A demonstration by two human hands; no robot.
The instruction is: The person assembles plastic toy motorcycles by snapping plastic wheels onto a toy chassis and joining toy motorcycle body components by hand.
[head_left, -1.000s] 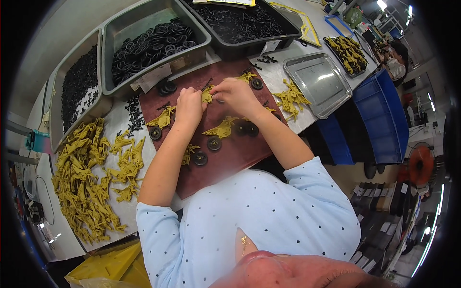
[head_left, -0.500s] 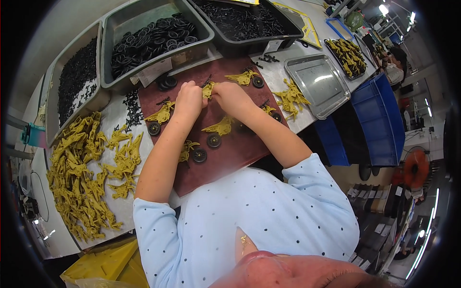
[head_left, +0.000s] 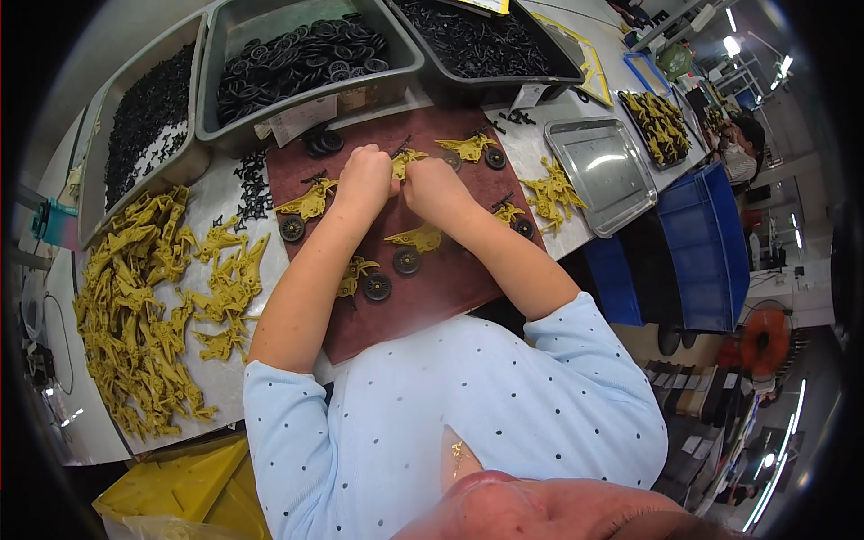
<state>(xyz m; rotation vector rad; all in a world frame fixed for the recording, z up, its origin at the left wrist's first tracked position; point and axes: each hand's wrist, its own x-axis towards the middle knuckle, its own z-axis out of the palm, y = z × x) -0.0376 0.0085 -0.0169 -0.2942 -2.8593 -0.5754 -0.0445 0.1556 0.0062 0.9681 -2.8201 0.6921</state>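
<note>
The left hand (head_left: 364,183) and right hand (head_left: 434,192) met over the upper middle of a maroon mat (head_left: 441,301), knuckles up and fingers curled. Between them was a yellow toy motorbike body (head_left: 408,162), gripped from both sides by bent fingers; the exact fingertip contacts were hidden behind the hands. A thin black part (head_left: 402,144) stuck up at its upper edge.

Around the hands, more yellow bodies lay on the mat, each near a black spoked wheel: one by the left forearm (head_left: 313,200), one at the upper right (head_left: 465,148), one partly covered by the right forearm (head_left: 507,213), one below the hands (head_left: 417,238) and one at the lower left (head_left: 354,277). A small pile of wheels (head_left: 322,142) sat near the mat's upper edge.

Beyond the mat stood a grey bin (head_left: 360,97) of black wheels — a black bin (head_left: 504,92) of small dark parts to its right, another grey bin (head_left: 180,166) of small black pieces to its left. A large heap of yellow bodies (head_left: 139,310) covered the left of the table. On the right, a loose cluster of bodies (head_left: 553,196) lay beside a shallow rectangular tray (head_left: 601,171) — with a filled dark tray farther off and blue crates (head_left: 706,243) below.
</note>
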